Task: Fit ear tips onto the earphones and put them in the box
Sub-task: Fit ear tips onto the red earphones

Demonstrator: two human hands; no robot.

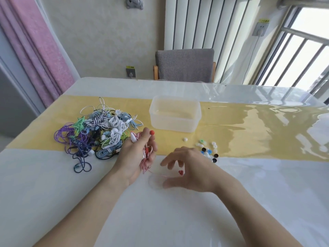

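**At mid-surface: one red-striped set in hand, box empty**

At the near edge of the yellow runner [249,122], left hand [135,157] grips a red-and-white striped earphone set [146,157], fingers curled round the bunched cable. One bud sticks up with a red ear tip [152,132] on it; the white bud [133,138] beside it looks bare. Right hand [187,166] hovers just above the surface, fingers loosely spread, holding nothing I can confirm. A small red bit [180,172] sits under the palm, likely the second tip, too blurred to tell.

Clear plastic box [175,115] behind the hands, nothing in it. Loose ear tips [207,148] right of it. Tangled earphone pile [99,131] on the left.

Risks:
- trailing cable loop on the surface can snag the right hand and drag the bud
- the tip is small, the plastic sheet is slick: a fumble could send it rolling
- glare hides pale tips

Room: glossy white surface [160,220], grey chair [185,65] opposite, radiator, pink curtain, barred window.
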